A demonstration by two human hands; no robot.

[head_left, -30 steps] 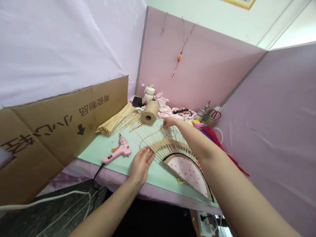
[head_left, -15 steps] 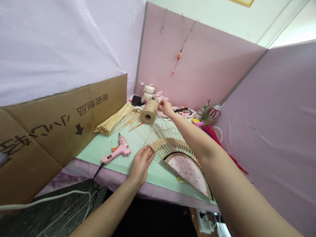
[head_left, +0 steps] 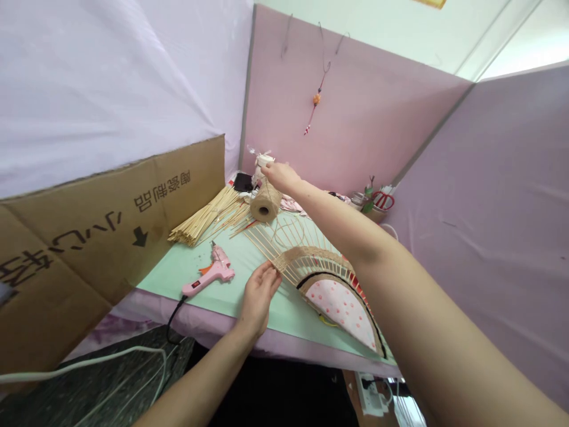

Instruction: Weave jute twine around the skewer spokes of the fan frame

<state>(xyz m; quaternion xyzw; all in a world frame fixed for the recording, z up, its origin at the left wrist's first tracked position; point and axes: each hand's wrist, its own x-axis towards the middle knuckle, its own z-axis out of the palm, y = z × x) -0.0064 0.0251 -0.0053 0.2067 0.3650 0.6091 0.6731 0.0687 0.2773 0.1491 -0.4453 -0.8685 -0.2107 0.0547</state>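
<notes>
A half-round fan of thin sticks (head_left: 302,258), woven with twine and with a pink dotted panel (head_left: 342,305), lies on the pale green tabletop (head_left: 178,273). My left hand (head_left: 260,293) pinches its left edge at the woven band. Above the spool of twine (head_left: 265,203), my right hand (head_left: 282,177) is raised with its fingers pressed together. A strand seems to run by the spool, and loose twine loops over the stick tips. Exactly what the right fingertips hold is too small to tell.
A pink glue gun (head_left: 211,276) with a black cord lies left. Behind are a bundle of sticks (head_left: 204,219), a white jar (head_left: 265,159) and red-handled scissors (head_left: 383,201). Cardboard (head_left: 111,231) stands along the left side.
My right hand has moved left and slightly up, from beside the spool to above it. The loose twine over the sticks shows larger loops. My left hand stays at the fan's edge.
</notes>
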